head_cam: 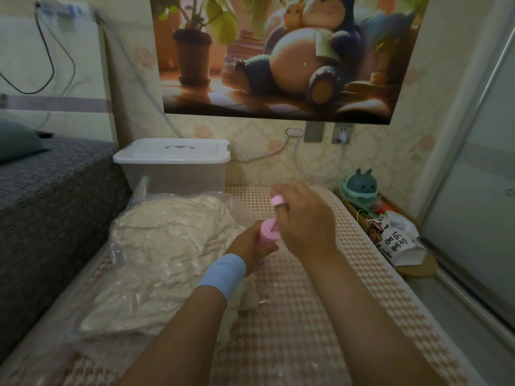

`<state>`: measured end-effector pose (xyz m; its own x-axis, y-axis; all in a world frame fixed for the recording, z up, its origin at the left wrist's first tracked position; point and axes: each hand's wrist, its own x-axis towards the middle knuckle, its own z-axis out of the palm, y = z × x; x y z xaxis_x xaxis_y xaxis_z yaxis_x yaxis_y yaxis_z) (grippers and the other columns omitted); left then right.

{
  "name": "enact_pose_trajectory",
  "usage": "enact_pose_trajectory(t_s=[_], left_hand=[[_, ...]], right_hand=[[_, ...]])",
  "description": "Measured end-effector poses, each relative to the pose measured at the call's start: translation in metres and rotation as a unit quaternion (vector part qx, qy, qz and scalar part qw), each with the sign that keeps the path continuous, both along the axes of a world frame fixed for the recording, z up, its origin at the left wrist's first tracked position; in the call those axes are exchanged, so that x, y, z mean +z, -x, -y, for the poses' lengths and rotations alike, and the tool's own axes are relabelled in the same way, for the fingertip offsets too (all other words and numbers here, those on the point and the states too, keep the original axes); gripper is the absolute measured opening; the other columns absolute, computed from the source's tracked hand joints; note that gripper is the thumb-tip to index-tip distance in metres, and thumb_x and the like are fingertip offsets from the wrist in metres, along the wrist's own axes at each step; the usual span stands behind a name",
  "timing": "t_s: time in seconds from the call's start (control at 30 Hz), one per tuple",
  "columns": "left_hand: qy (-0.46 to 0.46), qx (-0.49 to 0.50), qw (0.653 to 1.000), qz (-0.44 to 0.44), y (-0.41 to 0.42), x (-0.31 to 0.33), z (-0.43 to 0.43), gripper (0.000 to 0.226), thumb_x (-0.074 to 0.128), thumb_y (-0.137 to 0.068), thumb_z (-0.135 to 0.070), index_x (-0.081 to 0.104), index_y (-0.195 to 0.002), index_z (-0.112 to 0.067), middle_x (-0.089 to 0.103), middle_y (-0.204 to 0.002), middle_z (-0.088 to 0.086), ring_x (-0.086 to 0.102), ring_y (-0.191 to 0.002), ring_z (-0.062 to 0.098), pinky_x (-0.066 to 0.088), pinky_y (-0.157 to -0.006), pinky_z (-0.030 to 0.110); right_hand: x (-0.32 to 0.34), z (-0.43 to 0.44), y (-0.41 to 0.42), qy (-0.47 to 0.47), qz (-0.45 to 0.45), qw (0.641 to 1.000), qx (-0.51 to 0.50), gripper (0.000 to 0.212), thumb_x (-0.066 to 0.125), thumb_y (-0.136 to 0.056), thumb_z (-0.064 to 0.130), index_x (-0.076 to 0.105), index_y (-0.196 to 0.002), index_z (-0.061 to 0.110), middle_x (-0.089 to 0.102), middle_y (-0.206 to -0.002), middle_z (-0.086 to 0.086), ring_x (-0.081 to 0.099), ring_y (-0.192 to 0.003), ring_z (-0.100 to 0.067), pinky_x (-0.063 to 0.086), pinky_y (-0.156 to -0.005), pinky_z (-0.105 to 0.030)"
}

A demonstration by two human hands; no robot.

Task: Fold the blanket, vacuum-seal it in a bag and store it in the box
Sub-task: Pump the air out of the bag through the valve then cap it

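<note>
Pink pump (268, 232) working air out of the bagged blanket (167, 243).
Barrel gripped in the left hand (248, 249), raised handle (277, 201) hooked by the right hand (306, 221); next, likely a firm downstroke.

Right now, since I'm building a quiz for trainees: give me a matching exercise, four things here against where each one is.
Things: 1 blanket; 2 box; 3 pink pump; 4 teal toy.
Places: A in the basket at right; B gripped by left hand and right hand; C inside the clear bag; D against the wall, lid on.
Pairs: 1-C; 2-D; 3-B; 4-A.
</note>
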<state>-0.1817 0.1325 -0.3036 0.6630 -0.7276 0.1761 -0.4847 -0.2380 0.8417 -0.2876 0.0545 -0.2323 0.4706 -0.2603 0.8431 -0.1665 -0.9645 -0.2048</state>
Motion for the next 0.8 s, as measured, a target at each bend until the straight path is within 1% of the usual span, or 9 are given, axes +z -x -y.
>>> enact_pose_trajectory(t_s=[0.1, 0.17, 0.23, 0.3, 0.4, 0.53, 0.63, 0.73, 0.8], left_hand=[[-0.017, -0.008, 1.000, -0.001, -0.004, 0.003, 0.000, 0.052, 0.070, -0.085, -0.023, 0.048, -0.131, -0.033, 0.057, -0.104, -0.008, 0.055, -0.090, 0.014, 0.044, -0.066, 0.018], [-0.019, -0.014, 1.000, -0.002, -0.005, 0.001, 0.002, 0.050, 0.070, -0.084, -0.024, 0.051, -0.130, -0.033, 0.060, -0.106, -0.007, 0.058, -0.092, 0.016, 0.046, -0.063, 0.018], [-0.012, -0.006, 1.000, -0.022, -0.005, -0.002, 0.006, 0.045, 0.070, -0.084, -0.024, 0.055, -0.124, -0.035, 0.064, -0.105, -0.006, 0.062, -0.092, 0.017, 0.047, -0.062, 0.016], [-0.016, 0.002, 1.000, -0.019, -0.005, -0.002, 0.006, 0.036, 0.065, -0.087, -0.026, 0.057, -0.121, -0.033, 0.063, -0.101, -0.006, 0.062, -0.089, 0.016, 0.047, -0.060, 0.014], [-0.021, 0.007, 1.000, -0.008, -0.007, -0.002, 0.008, 0.038, 0.065, -0.086, -0.028, 0.056, -0.123, -0.032, 0.063, -0.101, -0.005, 0.061, -0.092, 0.016, 0.051, -0.070, 0.025], [0.008, 0.015, 0.999, -0.037, -0.013, -0.003, 0.008, 0.058, 0.076, -0.077, -0.027, 0.053, -0.129, -0.037, 0.065, -0.114, -0.004, 0.062, -0.104, 0.018, 0.052, -0.090, 0.034], [-0.003, 0.001, 0.999, -0.041, -0.015, -0.005, 0.009, 0.056, 0.075, -0.078, -0.025, 0.053, -0.128, -0.036, 0.064, -0.108, -0.005, 0.064, -0.099, 0.022, 0.055, -0.080, 0.031], [-0.023, 0.002, 0.999, -0.031, -0.012, -0.004, 0.012, 0.044, 0.069, -0.083, -0.023, 0.056, -0.123, -0.036, 0.064, -0.103, -0.007, 0.063, -0.094, 0.018, 0.054, -0.072, 0.029], [-0.039, -0.001, 0.999, 0.003, -0.009, -0.003, 0.012, 0.033, 0.061, -0.088, -0.020, 0.057, -0.119, -0.030, 0.066, -0.105, -0.005, 0.061, -0.095, 0.017, 0.051, -0.078, 0.028]], right_hand=[[0.038, -0.001, 0.004, 0.061, 0.136, 0.989, 0.000, 0.025, 0.052, -0.099, 0.020, 0.071, -0.112, 0.009, 0.057, -0.083, -0.002, 0.048, -0.070, -0.014, 0.031, -0.056, -0.025], [0.035, -0.001, 0.001, 0.044, 0.156, 0.987, -0.007, 0.027, 0.049, -0.100, 0.020, 0.071, -0.110, 0.008, 0.055, -0.084, -0.004, 0.046, -0.072, -0.015, 0.033, -0.056, -0.027], [0.007, 0.004, -0.005, -0.005, 0.092, 0.996, 0.016, 0.031, 0.043, -0.095, 0.019, 0.071, -0.102, 0.007, 0.056, -0.090, -0.008, 0.051, -0.077, -0.021, 0.045, -0.057, -0.036], [-0.027, 0.009, -0.012, -0.065, -0.066, 0.994, 0.053, 0.044, 0.034, -0.085, 0.026, 0.071, -0.100, 0.007, 0.062, -0.112, -0.012, 0.056, -0.099, -0.029, 0.052, -0.074, -0.048], [-0.027, 0.014, -0.011, -0.078, -0.162, 0.981, 0.072, 0.051, 0.031, -0.088, 0.031, 0.071, -0.110, 0.008, 0.054, -0.143, -0.009, 0.052, -0.123, -0.032, 0.046, -0.098, -0.047], [0.029, 0.010, -0.004, 0.051, 0.017, 0.997, 0.047, 0.032, 0.049, -0.095, 0.013, 0.069, -0.120, 0.009, 0.064, -0.132, -0.005, 0.060, -0.115, -0.025, 0.048, -0.092, -0.035], [0.031, 0.010, -0.007, 0.055, 0.112, 0.992, 0.031, 0.029, 0.047, -0.098, 0.011, 0.071, -0.113, 0.007, 0.069, -0.115, -0.006, 0.062, -0.099, -0.025, 0.050, -0.079, -0.033], [-0.013, 0.014, -0.016, -0.019, -0.034, 0.999, 0.029, 0.036, 0.037, -0.088, 0.022, 0.069, -0.102, 0.014, 0.066, -0.105, -0.002, 0.061, -0.091, -0.025, 0.049, -0.069, -0.039], [-0.037, 0.015, -0.017, -0.065, -0.160, 0.984, 0.040, 0.045, 0.027, -0.085, 0.037, 0.066, -0.095, 0.018, 0.063, -0.099, 0.001, 0.061, -0.089, -0.026, 0.048, -0.068, -0.041]])
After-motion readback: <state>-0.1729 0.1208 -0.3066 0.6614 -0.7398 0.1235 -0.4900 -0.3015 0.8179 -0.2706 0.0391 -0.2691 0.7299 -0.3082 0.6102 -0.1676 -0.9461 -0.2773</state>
